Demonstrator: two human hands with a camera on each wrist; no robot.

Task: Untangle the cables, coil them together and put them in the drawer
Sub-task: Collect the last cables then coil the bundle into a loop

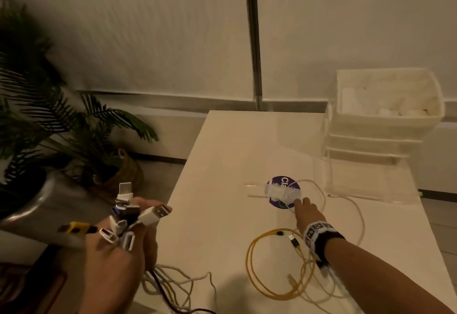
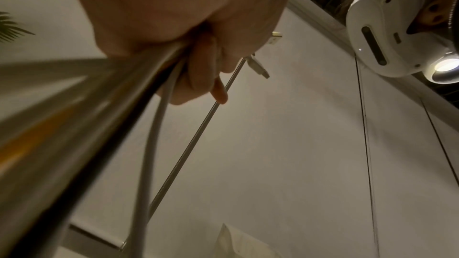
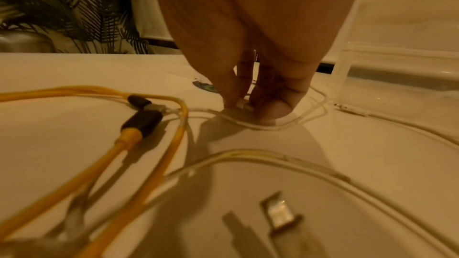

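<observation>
Pale wall panels (image 1: 148, 29) and a dark vertical pole (image 1: 252, 36) stand behind your glossy white table (image 1: 222, 165). A green palm plant in a woven basket (image 1: 61, 125) sits on the floor off the table's left edge.

Your left hand (image 1: 118, 247) is raised just off the table's near left corner, palm turned up towards you. Its fingers are curled round a bunch of cable ends (image 1: 126, 217). About eight plugs fan out above the fist, most white, one yellow and black; the exact count is hard to tell where they overlap. Their cords (image 1: 170, 286) hang below the fist and trail onto the near edge. The left wrist view shows the fingers (image 2: 198, 74) wrapped round those cords.

Your right arm reaches forward over the middle of the table, a black-and-white marker band (image 1: 319, 233) on the wrist. The right hand (image 1: 305, 214) is tipped down, fingertips (image 3: 273, 109) pressed to the tabletop and closing on a small white plug at the end of a thin white cable (image 3: 293, 123). Whether they already pinch it, you cannot tell.

One yellow cable with black plugs (image 1: 269, 264) lies coiled loosely near the near right edge, beside your forearm. Thin white cables (image 1: 356, 214) loop around it. One round purple sticker (image 1: 284, 190), partly covered by white tape, sits just beyond your fingers.

At the far right corner stands one clear plastic drawer unit (image 1: 371, 140), its top white drawer (image 1: 388, 98) pulled out.
</observation>
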